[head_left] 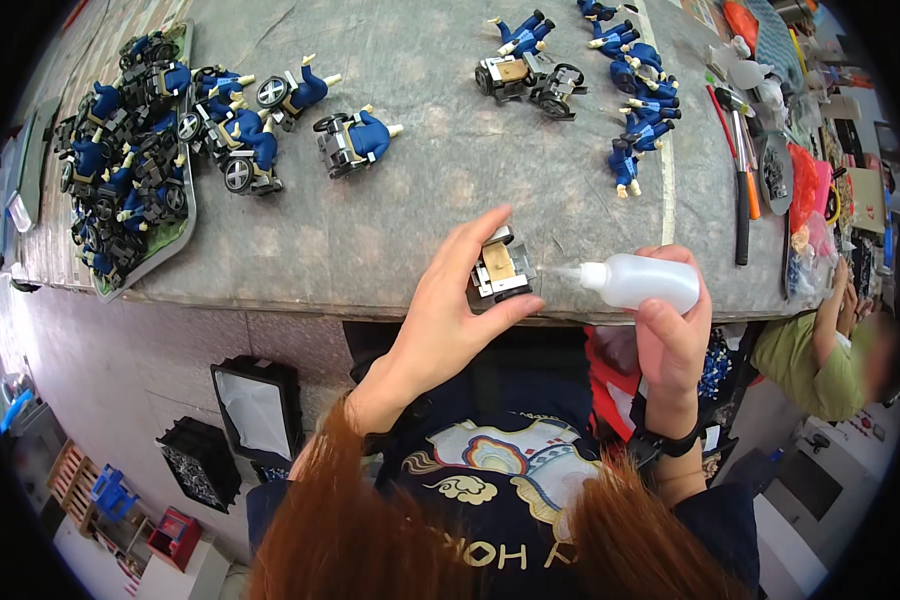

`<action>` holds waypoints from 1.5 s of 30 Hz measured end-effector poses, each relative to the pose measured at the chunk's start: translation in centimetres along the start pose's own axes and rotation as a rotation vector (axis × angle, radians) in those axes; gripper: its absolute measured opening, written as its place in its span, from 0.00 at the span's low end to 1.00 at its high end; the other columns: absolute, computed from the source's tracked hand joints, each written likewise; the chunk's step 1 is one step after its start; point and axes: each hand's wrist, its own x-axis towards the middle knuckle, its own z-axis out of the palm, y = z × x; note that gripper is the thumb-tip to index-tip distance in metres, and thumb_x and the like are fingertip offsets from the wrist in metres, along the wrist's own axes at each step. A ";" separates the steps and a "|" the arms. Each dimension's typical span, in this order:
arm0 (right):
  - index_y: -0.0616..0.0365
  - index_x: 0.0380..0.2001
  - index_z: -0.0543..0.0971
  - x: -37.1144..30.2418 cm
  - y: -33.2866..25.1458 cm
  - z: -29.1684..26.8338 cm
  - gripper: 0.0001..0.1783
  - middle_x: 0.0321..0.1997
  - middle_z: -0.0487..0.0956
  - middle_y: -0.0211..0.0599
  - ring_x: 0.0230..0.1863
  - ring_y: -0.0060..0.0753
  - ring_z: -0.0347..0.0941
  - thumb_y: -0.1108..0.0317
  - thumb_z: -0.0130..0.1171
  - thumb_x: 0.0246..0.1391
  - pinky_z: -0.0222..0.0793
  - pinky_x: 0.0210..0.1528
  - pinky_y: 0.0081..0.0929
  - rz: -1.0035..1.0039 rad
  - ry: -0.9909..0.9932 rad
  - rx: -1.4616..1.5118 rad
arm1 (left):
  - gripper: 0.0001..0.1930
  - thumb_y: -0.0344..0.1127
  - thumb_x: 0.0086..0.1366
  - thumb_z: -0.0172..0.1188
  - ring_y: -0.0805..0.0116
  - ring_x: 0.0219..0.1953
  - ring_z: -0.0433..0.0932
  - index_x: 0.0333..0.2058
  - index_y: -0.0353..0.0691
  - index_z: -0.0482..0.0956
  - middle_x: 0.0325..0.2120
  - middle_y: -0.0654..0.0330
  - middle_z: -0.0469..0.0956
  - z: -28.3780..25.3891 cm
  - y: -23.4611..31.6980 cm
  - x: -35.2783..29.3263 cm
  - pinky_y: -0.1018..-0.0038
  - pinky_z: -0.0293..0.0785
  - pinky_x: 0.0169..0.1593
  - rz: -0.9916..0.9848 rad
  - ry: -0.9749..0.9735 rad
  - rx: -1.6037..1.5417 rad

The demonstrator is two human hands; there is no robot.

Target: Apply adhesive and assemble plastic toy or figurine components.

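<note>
Round w/chair (498, 264), L hand (448, 305) C-shaped

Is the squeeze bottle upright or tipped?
Tipped: the right hand holds the squeeze bottle sideways, its nozzle pointing toward the small wheeled chair in the left hand.

A grey-covered table (430, 110) spans ten to two o'clock. Pale floor (175, 360) with seams shows near half past eight; a wooden rack (70, 470) stands at eight. White glare (8, 325) brightens nine; a whitish cabinet (792, 545) sits toward four.
</note>
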 end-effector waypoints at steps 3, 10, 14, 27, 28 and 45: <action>0.62 0.35 0.66 0.2 0.0 1.1 0.20 0.35 0.68 0.33 0.38 0.23 0.64 0.73 0.61 0.35 0.59 0.42 0.19 -0.047 0.103 0.083 | 0.31 0.27 0.44 0.63 0.73 0.43 0.64 0.49 0.39 0.60 0.42 0.61 0.63 0.2 0.3 0.0 0.77 0.62 0.47 -0.022 0.017 -0.037; 0.61 0.35 0.67 0.3 0.8 1.4 0.20 0.32 0.69 0.30 0.34 0.19 0.65 0.72 0.61 0.37 0.61 0.37 0.16 -0.092 0.062 -0.060 | 0.31 0.28 0.43 0.64 0.70 0.41 0.65 0.48 0.41 0.62 0.42 0.61 0.64 -0.2 0.1 -0.1 0.76 0.63 0.45 0.032 0.004 0.097; 0.60 0.34 0.66 0.4 1.1 1.3 0.18 0.30 0.69 0.29 0.32 0.17 0.65 0.72 0.60 0.39 0.61 0.35 0.15 -0.073 0.103 -0.042 | 0.30 0.28 0.43 0.64 0.70 0.41 0.66 0.48 0.41 0.62 0.42 0.60 0.65 0.1 0.2 -0.1 0.76 0.63 0.45 0.004 0.012 0.116; 0.60 0.35 0.66 0.7 1.6 1.1 0.17 0.30 0.71 0.30 0.32 0.18 0.66 0.73 0.59 0.41 0.61 0.36 0.15 -0.046 0.098 0.004 | 0.30 0.31 0.43 0.64 0.66 0.43 0.66 0.47 0.42 0.63 0.43 0.59 0.66 0.0 0.1 0.0 0.74 0.61 0.48 0.046 0.013 0.161; 0.60 0.35 0.66 0.8 1.6 1.1 0.17 0.30 0.71 0.30 0.32 0.18 0.66 0.73 0.59 0.41 0.61 0.36 0.15 -0.045 0.099 0.004 | 0.30 0.31 0.43 0.64 0.66 0.43 0.66 0.47 0.42 0.63 0.43 0.59 0.66 0.0 0.1 0.0 0.74 0.61 0.47 0.048 0.013 0.164; 0.62 0.34 0.67 0.7 1.7 1.0 0.17 0.30 0.70 0.31 0.32 0.18 0.65 0.71 0.59 0.41 0.60 0.38 0.17 -0.034 0.146 0.000 | 0.29 0.31 0.43 0.64 0.66 0.43 0.66 0.47 0.41 0.63 0.42 0.59 0.66 0.0 0.0 -0.1 0.74 0.61 0.47 0.043 0.018 0.163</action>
